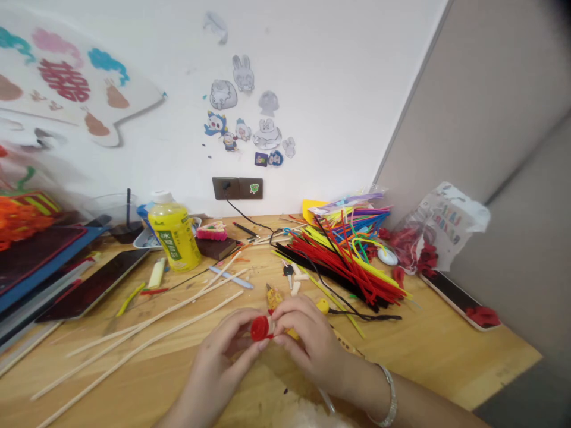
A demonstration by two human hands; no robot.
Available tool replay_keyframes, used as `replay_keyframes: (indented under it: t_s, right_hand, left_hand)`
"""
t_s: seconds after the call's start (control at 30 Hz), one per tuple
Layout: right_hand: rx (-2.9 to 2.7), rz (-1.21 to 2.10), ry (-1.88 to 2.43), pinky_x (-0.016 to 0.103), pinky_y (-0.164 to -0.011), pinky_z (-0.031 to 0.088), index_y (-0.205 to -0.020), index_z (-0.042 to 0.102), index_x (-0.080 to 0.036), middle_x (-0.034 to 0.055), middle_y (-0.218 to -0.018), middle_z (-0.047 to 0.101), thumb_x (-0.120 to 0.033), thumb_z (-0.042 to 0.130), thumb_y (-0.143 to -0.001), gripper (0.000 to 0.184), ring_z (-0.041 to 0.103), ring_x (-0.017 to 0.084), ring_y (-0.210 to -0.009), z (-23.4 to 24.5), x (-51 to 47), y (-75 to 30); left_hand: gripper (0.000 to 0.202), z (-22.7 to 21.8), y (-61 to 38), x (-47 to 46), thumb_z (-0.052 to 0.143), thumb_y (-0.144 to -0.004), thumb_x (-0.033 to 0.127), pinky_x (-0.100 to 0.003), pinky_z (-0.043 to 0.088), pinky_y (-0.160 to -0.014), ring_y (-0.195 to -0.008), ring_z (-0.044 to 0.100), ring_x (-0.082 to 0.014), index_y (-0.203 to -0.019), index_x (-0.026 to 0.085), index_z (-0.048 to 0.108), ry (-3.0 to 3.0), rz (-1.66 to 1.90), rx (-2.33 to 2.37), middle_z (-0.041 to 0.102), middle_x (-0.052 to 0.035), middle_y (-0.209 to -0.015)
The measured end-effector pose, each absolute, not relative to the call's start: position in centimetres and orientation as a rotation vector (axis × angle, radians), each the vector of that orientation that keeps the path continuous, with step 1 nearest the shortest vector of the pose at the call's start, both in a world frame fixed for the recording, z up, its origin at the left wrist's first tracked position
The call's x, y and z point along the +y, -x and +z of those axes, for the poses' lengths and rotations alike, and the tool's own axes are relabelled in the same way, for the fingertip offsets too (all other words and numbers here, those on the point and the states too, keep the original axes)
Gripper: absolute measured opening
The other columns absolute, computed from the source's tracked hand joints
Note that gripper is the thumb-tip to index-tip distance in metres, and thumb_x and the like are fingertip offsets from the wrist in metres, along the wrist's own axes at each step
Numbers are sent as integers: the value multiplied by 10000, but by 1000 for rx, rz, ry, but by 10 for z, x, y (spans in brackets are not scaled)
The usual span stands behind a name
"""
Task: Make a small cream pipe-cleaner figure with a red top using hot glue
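Between my two hands, above the front middle of the table, is a small red rolled piece [259, 328] with a pale part on its right side. My left hand [225, 348] has its fingers and thumb closed about the red piece from the left. My right hand [307, 339] pinches its right side, at the pale part. Just behind the fingers, a yellow glue gun [274, 295] lies partly hidden by my right hand. A clear stick [327, 400] shows below my right wrist.
Red, black and yellow pipe cleaners [348, 261] are heaped at the back right. Long pale sticks [147, 345] lie at left. A yellow drink bottle [173, 235], a tablet [93, 285], a key [288, 272] and a phone [455, 297] surround the work area.
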State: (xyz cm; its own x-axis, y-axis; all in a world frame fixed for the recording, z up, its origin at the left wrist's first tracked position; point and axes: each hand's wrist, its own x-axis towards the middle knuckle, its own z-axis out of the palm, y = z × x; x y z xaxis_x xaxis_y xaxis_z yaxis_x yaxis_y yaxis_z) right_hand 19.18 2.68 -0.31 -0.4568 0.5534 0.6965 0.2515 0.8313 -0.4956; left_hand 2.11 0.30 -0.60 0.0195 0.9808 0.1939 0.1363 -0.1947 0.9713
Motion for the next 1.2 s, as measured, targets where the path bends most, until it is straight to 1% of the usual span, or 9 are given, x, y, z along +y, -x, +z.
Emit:
replay_keyframes:
  t_s: [0.13, 0.27, 0.4, 0.5, 0.63, 0.77, 0.83, 1.03, 1.2]
  right_hand:
    - [-2112, 241, 550, 324, -782, 451, -901, 540, -191, 60, -926, 603, -221, 433, -905, 111, 539, 162, -871, -1, 26, -195]
    - [-2121, 158, 567, 313, -741, 453, -875, 542, -191, 50, -889, 611, -197, 468, -882, 74, 535, 161, -827, -3, 25, -196]
    - [-2102, 75, 540, 324, -720, 451, -858, 537, -187, 50, -836, 612, -187, 443, -885, 98, 523, 165, -778, -5, 23, -195]
    - [-2129, 91, 498, 334, -762, 450, -909, 532, -178, 60, -874, 615, -195, 441, -887, 95, 532, 166, -813, 0, 23, -197]
    - [-2304, 215, 560, 340, -835, 436, -1011, 534, -161, 81, -970, 604, -194, 464, -866, 165, 525, 182, -922, 13, 36, -210]
    - [-2542, 226, 818, 384, -932, 376, -1104, 521, -151, 109, -1123, 554, -62, 504, -729, 386, 457, 224, -1082, 11, 56, -225]
    - [-2600, 225, 863, 382, -939, 368, -1098, 524, -145, 107, -1111, 567, -35, 505, -678, 435, 460, 228, -1072, 2, 62, -227]
    - [-2586, 200, 1029, 368, -855, 407, -1019, 561, -142, 102, -982, 599, -55, 521, -677, 355, 500, 238, -971, -23, 69, -217]
    - [-2360, 268, 995, 383, -848, 423, -1061, 556, -157, 112, -1010, 604, -114, 543, -714, 349, 530, 244, -961, -10, 69, -224]
  left_hand:
    - [229, -10, -16, 2, 694, -671, 163, -297, 509, -778, -879, 629, -247, -863, 288, 703, -1657, 1363, 1199, 702, -47, -921]
    - [325, -20, -11, 1, 666, -701, 130, -283, 491, -813, -906, 631, -239, -957, 330, 672, -1900, 1416, 1185, 700, -34, -964]
    - [418, -24, -9, -3, 670, -693, 107, -273, 476, -837, -914, 639, -235, -1016, 372, 644, -1998, 1468, 1193, 708, -12, -989]
    - [466, -20, -9, -5, 673, -680, 97, -271, 490, -811, -892, 654, -237, -1035, 397, 642, -2029, 1487, 1141, 720, -4, -985]
    - [509, -9, -8, -6, 679, -669, 70, -284, 497, -812, -889, 658, -238, -1026, 430, 651, -1984, 1465, 1126, 727, 11, -991]
    - [442, -1, -4, -4, 690, -673, 94, -298, 482, -862, -942, 637, -237, -969, 422, 676, -1807, 1499, 1158, 718, 27, -999]
    - [379, 1, -3, -3, 695, -679, 123, -294, 485, -870, -970, 626, -234, -937, 402, 687, -1711, 1505, 1189, 712, 30, -997]
    - [247, 4, -3, 1, 694, -686, 198, -313, 498, -884, -995, 626, -223, -898, 324, 683, -1539, 1511, 1241, 713, 23, -991]
    - [264, 3, -2, 2, 666, -716, 186, -251, 511, -850, -963, 647, -175, -943, 320, 663, -1559, 1495, 1242, 715, 29, -1003]
